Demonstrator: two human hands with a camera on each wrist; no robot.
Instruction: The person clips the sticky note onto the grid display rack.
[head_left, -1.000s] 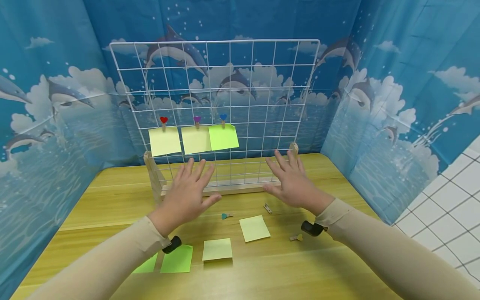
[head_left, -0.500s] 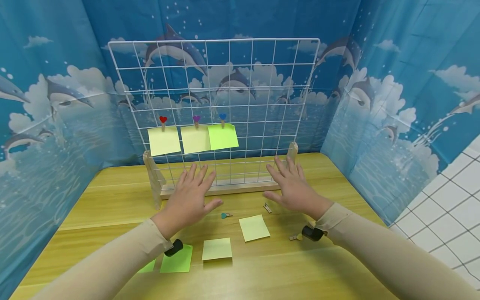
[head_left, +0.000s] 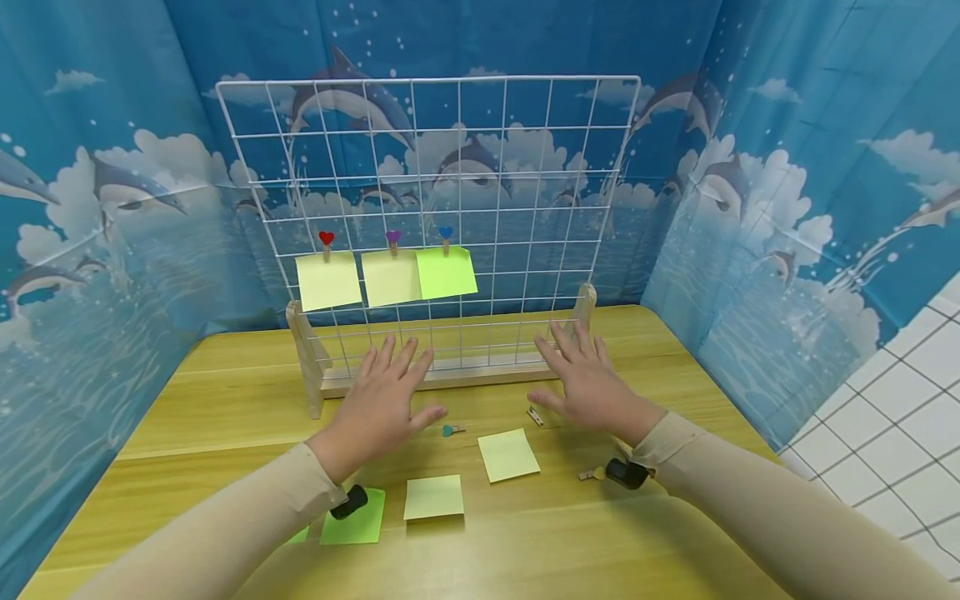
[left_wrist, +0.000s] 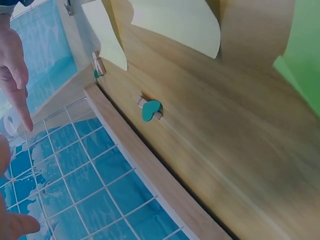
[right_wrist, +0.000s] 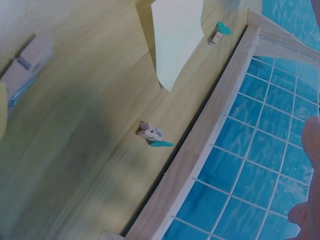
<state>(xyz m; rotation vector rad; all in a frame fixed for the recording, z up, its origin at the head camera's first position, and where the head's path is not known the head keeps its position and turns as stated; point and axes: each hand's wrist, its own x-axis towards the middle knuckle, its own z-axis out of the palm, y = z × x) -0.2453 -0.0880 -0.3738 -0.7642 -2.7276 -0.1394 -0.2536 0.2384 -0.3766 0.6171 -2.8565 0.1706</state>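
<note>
My left hand [head_left: 378,404] hovers over the table with its fingers spread, holding nothing. To its right, my right hand [head_left: 592,383] is held the same way, palm down. Between them lie a teal-heart clothespin [head_left: 449,431] and a second clothespin [head_left: 534,416], which shows a teal heart in the right wrist view [right_wrist: 150,132]. Behind the hands stands a white wire grid [head_left: 427,80] on a wooden base [head_left: 487,379]. On it, heart clothespins in red [head_left: 326,239], purple [head_left: 393,237] and blue [head_left: 446,233] hold two pale yellow notes [head_left: 328,282] and a green note [head_left: 447,273].
Two pale yellow sticky notes [head_left: 508,456] lie on the table [head_left: 540,542]. Green notes [head_left: 367,525] are partly hidden under my left forearm. A yellow-heart clothespin [head_left: 597,473] sits by my right wrist. A dolphin-print curtain [head_left: 750,250] surrounds the table's back and sides.
Both hands have drawn back slightly toward me and away from the grid, fingers still spread. The notes and clothespins have stayed in place.
</note>
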